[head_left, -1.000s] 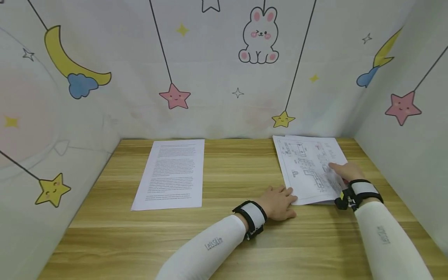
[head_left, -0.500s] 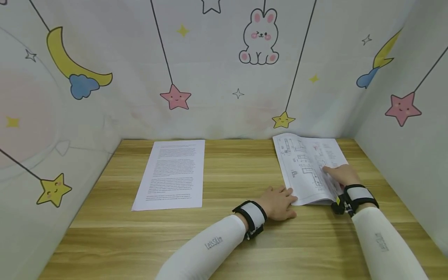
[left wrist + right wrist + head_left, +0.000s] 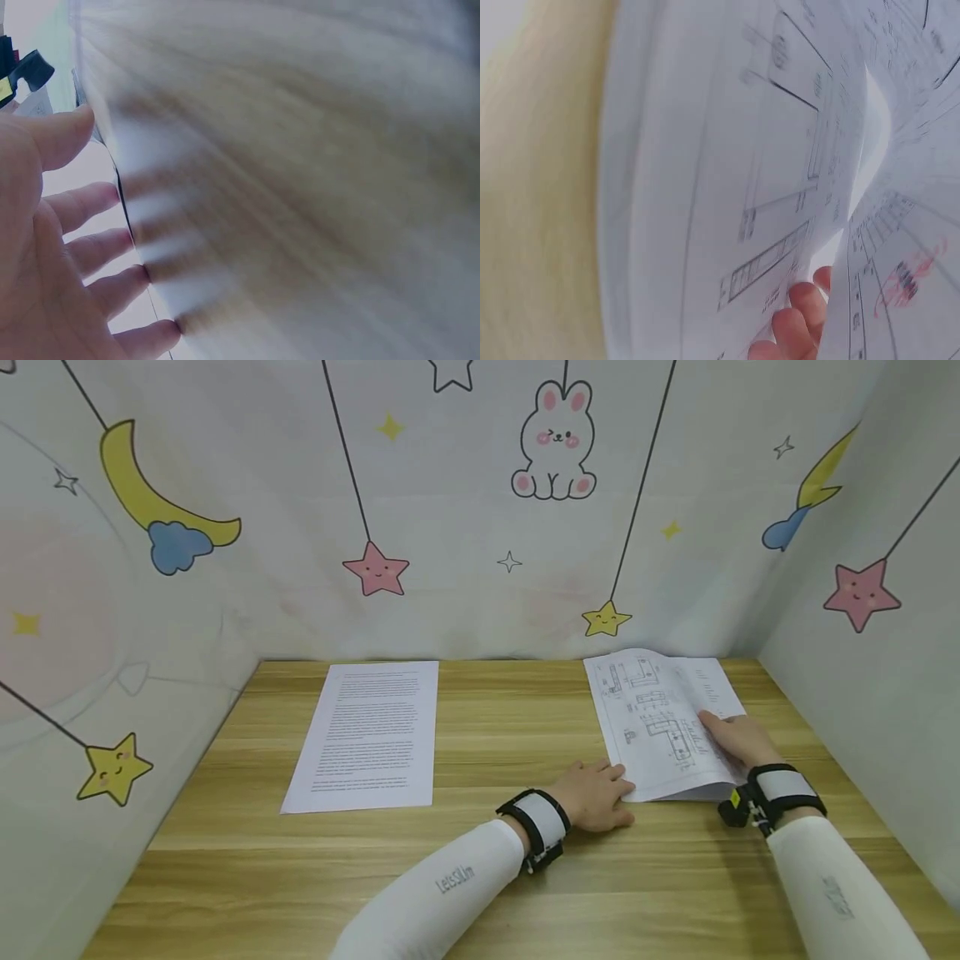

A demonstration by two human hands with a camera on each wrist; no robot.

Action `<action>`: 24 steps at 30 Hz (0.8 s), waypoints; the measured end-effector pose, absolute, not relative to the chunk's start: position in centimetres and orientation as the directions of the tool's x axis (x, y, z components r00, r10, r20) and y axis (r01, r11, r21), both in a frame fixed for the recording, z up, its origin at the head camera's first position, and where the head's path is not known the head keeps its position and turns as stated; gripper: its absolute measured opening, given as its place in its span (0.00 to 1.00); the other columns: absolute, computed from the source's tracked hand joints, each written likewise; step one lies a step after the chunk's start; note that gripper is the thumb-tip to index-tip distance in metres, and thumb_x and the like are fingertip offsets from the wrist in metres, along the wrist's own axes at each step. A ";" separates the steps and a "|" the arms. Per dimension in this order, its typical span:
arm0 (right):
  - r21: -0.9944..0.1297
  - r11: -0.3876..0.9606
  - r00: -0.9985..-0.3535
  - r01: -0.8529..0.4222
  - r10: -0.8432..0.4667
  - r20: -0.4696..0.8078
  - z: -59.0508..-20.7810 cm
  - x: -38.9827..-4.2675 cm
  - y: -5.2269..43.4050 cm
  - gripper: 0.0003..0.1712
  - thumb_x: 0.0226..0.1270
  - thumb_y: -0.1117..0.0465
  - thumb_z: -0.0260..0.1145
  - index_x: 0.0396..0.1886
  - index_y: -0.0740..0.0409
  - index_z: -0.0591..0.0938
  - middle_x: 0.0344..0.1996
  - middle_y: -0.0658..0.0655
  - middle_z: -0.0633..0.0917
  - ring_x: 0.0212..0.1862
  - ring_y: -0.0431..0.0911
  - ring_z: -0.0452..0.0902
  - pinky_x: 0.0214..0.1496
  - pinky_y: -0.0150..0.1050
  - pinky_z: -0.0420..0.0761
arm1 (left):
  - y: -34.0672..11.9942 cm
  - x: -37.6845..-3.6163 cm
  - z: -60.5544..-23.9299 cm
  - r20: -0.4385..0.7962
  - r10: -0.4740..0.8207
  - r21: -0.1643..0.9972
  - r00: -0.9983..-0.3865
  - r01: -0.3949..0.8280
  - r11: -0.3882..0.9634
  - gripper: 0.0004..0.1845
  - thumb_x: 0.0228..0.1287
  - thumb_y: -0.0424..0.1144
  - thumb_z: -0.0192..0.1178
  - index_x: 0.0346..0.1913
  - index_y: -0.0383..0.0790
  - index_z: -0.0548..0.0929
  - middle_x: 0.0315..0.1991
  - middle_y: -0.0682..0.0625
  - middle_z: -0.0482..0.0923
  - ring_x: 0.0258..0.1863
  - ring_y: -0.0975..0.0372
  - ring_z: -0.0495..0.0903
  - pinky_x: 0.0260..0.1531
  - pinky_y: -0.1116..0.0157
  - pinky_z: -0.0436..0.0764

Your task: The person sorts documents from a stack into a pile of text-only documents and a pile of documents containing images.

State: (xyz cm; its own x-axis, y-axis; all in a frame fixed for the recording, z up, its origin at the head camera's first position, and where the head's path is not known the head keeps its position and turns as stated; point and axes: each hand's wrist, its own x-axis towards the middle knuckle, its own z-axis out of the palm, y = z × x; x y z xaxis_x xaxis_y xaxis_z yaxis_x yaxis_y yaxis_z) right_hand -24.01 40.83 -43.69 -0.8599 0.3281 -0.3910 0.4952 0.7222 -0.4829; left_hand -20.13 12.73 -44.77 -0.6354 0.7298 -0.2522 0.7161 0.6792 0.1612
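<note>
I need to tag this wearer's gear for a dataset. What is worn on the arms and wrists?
Both arms wear long white sleeves, each printed with small grey lettering along the forearm. The left hand and the right hand are bare. Each wrist carries a black strap with a broad white band; the right one also has a small black device with a yellow mark.

2 hands (image 3: 600,793) on 1 table (image 3: 495,860) — 1 text sheet (image 3: 371,735), 1 stack of drawing sheets (image 3: 656,727).

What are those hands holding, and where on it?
The right hand pinches the top drawing sheet at its right edge; the left hand presses the stack's near-left corner.
</note>
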 end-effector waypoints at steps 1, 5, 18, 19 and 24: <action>-0.475 0.725 -0.859 0.499 0.342 -0.381 -43.7 -24.0 40.9 0.51 0.75 0.35 0.38 0.69 0.81 0.60 0.53 0.75 0.74 0.44 0.56 0.75 0.35 0.37 0.75 | 12.7 -20.1 -44.7 -0.252 0.730 0.164 -0.635 0.715 0.679 0.30 0.71 0.64 0.48 0.73 0.64 0.66 0.78 0.61 0.57 0.79 0.63 0.55 0.76 0.56 0.60; -0.464 0.711 -0.846 0.528 0.393 -0.360 -43.5 -23.8 40.9 0.49 0.75 0.36 0.39 0.70 0.79 0.61 0.59 0.77 0.72 0.49 0.60 0.72 0.41 0.43 0.77 | 12.8 -20.0 -44.6 -0.248 0.728 0.161 -0.639 0.714 0.682 0.29 0.71 0.63 0.49 0.72 0.63 0.67 0.77 0.61 0.58 0.79 0.63 0.56 0.76 0.57 0.61; -0.422 0.764 -0.866 0.489 0.368 -0.337 -41.8 -23.9 40.9 0.44 0.75 0.40 0.43 0.65 0.80 0.66 0.42 0.70 0.73 0.36 0.53 0.71 0.29 0.38 0.69 | 12.7 -19.8 -44.2 -0.237 0.731 0.163 -0.640 0.715 0.679 0.28 0.71 0.62 0.50 0.71 0.60 0.70 0.76 0.59 0.61 0.78 0.62 0.58 0.75 0.58 0.62; -0.425 0.762 -0.868 0.488 0.369 -0.333 -41.9 -24.0 40.9 0.43 0.75 0.40 0.44 0.64 0.80 0.67 0.41 0.69 0.74 0.35 0.52 0.71 0.28 0.38 0.68 | 12.6 -19.8 -44.1 -0.239 0.730 0.164 -0.641 0.714 0.681 0.28 0.71 0.62 0.50 0.71 0.60 0.70 0.76 0.59 0.61 0.78 0.62 0.58 0.75 0.58 0.62; -0.382 0.772 -0.854 0.509 0.397 -0.335 -42.1 -24.3 40.2 0.45 0.74 0.40 0.45 0.63 0.82 0.67 0.51 0.77 0.74 0.44 0.58 0.71 0.38 0.44 0.74 | 12.5 -19.8 -43.7 -0.245 0.728 0.163 -0.641 0.712 0.682 0.28 0.71 0.62 0.51 0.71 0.60 0.70 0.76 0.59 0.61 0.78 0.62 0.58 0.75 0.59 0.63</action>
